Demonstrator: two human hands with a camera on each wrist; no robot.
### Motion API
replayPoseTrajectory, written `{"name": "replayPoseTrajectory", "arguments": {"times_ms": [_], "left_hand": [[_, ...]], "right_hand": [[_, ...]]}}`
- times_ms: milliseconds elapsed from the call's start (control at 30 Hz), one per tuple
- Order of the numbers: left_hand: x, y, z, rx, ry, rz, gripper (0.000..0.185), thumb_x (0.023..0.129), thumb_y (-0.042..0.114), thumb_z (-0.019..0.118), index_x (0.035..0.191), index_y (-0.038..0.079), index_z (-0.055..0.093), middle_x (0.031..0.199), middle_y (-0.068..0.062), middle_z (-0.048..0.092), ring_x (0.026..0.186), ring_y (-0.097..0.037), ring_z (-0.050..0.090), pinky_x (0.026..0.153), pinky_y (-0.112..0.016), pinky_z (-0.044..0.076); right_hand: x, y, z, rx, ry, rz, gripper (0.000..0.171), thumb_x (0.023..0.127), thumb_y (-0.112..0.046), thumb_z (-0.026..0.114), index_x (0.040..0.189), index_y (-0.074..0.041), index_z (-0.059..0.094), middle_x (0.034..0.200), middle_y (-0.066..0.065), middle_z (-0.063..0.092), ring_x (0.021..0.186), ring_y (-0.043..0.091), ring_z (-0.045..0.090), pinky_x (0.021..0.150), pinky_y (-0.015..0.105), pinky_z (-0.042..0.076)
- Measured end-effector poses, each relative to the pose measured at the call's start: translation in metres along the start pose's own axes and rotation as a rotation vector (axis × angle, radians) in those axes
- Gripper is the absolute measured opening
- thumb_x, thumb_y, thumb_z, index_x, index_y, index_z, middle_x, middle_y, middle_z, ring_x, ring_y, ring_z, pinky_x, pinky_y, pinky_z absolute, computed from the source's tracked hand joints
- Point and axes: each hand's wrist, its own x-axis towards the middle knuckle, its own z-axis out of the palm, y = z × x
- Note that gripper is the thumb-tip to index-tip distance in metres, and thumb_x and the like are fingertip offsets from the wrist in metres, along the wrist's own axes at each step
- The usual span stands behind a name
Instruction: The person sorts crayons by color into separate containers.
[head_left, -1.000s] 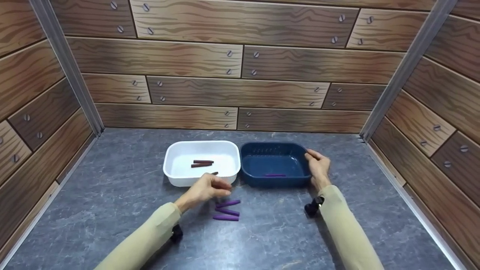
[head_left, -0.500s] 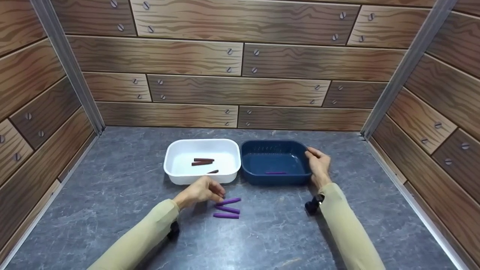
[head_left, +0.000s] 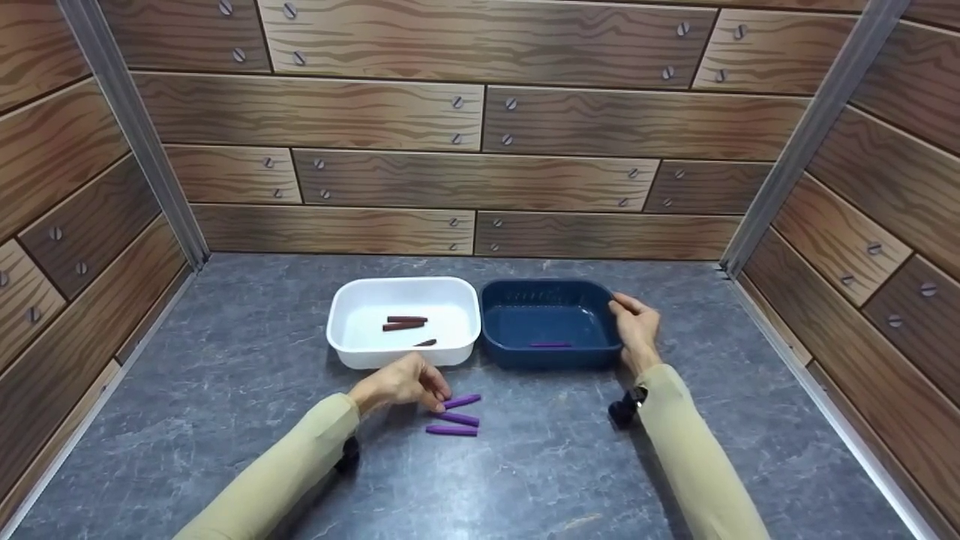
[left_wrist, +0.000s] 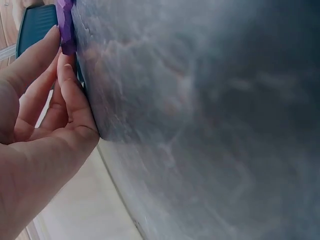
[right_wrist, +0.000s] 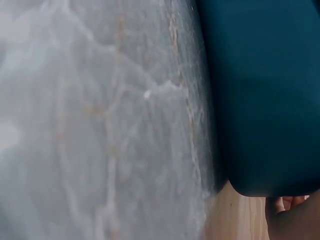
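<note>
Purple sticks [head_left: 451,430] near white tray [head_left: 364,330]

On the grey marbled table [head_left: 562,480], a white tray [head_left: 364,358] and a navy tray [head_left: 551,358] stood side by side near its back edge. Farther from that edge lay two purple sticks [head_left: 451,430]; whether a third stick [head_left: 463,400] was lifted was unclear.
</note>
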Motion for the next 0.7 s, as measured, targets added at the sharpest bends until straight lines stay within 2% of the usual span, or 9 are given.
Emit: {"name": "replayPoseTrajectory", "arguments": {"times_ms": [333,500,700], "left_hand": [[-0.0001,0.0004,0.0004,-0.043,-0.011,-0.016,0.017,0.076,-0.009,0.075,0.093,-0.005,0.075,0.079,-0.008,0.074,0.066,-0.004,0.059,0.057,-0.016,0.046],[-0.0019,-0.0001,-0.0016,-0.085,0.003,-0.046,0.017,0.079,-0.002,0.075,0.096,-0.004,0.075,0.085,-0.010,0.074,0.069,-0.005,0.058,0.061,-0.017,0.046],[-0.0016,-0.0007,-0.0053,-0.137,0.003,-0.059,0.019,0.080,-0.001,0.074,0.099,-0.006,0.074,0.084,-0.006,0.073,0.072,-0.005,0.058,0.067,-0.017,0.048]], "right_hand": [[-0.0013,-0.0008,0.0012,0.005,0.002,-0.012,0.036,0.096,-0.012,0.059,0.132,-0.004,0.062,0.139,0.014,0.056,0.125,0.023,0.050,0.105,0.033,0.040],[-0.0029,-0.0019,0.0003,0.001,-0.012,-0.006,0.037,0.097,-0.013,0.058,0.133,-0.005,0.061,0.142,0.014,0.054,0.129,0.025,0.048,0.109,0.036,0.039],[-0.0017,-0.0022,-0.0003,0.009,-0.005,-0.008,0.037,0.097,-0.013,0.058,0.133,-0.005,0.061,0.142,0.014,0.054,0.128,0.025,0.049,0.108,0.036,0.039]]}}
